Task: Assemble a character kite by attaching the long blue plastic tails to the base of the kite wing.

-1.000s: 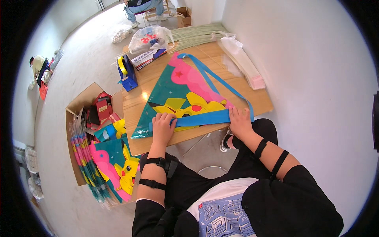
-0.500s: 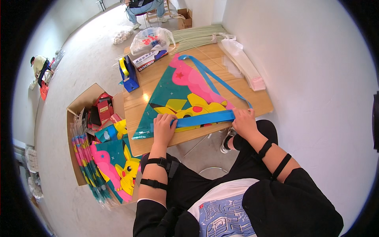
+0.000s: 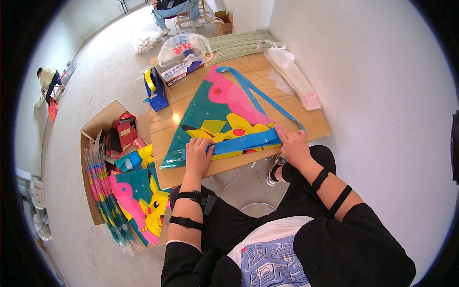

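A triangular kite (image 3: 206, 106) of printed plastic, green and pink with a yellow cartoon figure, lies on the wooden table. Across its near edge runs a flat blue plastic strip (image 3: 245, 143). My left hand (image 3: 198, 154) rests at the strip's left end, thumb and fingers closed on it over the kite. At the other end my right hand (image 3: 293, 146) grips the strip with its index finger laid along it near the kite's right corner. A loop of the same blue strip trails from there up to the kite's far tip. What lies under the palms is hidden.
A blue tape dispenser (image 3: 158, 97), a plastic bag (image 3: 180, 50) and a long box stand at the table's far left. Thin pale rods (image 3: 239, 43) and white sleeves (image 3: 299, 86) lie behind. Left, a carton (image 3: 98, 125) holds printed sheets. Two people are farther off.
My right hand has shifted slightly left and its index finger now reaches onto the strip. The strip's right end has moved a little left. My left hand stays put.
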A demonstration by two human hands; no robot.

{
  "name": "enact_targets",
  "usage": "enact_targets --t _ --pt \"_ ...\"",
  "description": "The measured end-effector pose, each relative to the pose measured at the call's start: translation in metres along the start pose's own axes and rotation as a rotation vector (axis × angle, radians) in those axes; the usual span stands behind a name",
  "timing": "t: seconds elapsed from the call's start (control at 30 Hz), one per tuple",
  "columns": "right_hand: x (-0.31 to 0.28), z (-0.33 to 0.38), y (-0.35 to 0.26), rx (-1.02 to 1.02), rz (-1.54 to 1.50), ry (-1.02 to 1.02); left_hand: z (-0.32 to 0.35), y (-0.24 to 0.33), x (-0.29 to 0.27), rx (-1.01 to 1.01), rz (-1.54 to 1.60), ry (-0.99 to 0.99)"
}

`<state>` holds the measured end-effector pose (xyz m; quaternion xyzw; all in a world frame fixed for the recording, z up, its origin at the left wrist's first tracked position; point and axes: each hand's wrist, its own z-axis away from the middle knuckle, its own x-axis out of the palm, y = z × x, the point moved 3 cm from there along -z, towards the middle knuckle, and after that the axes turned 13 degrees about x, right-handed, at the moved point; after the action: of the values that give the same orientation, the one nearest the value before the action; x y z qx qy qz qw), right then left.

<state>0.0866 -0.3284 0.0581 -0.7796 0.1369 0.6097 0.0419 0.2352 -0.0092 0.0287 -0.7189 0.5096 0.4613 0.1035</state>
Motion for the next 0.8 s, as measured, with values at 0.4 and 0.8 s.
enact_targets --t 0.4,0.8 --pt "0.010 0.012 -0.003 -0.007 0.108 -0.013 0.000 0.000 0.000 -0.028 0.035 0.051" --pt "0.016 0.018 0.000 0.068 -0.012 -0.020 -0.002 -0.003 0.003 -0.078 -0.003 0.035"
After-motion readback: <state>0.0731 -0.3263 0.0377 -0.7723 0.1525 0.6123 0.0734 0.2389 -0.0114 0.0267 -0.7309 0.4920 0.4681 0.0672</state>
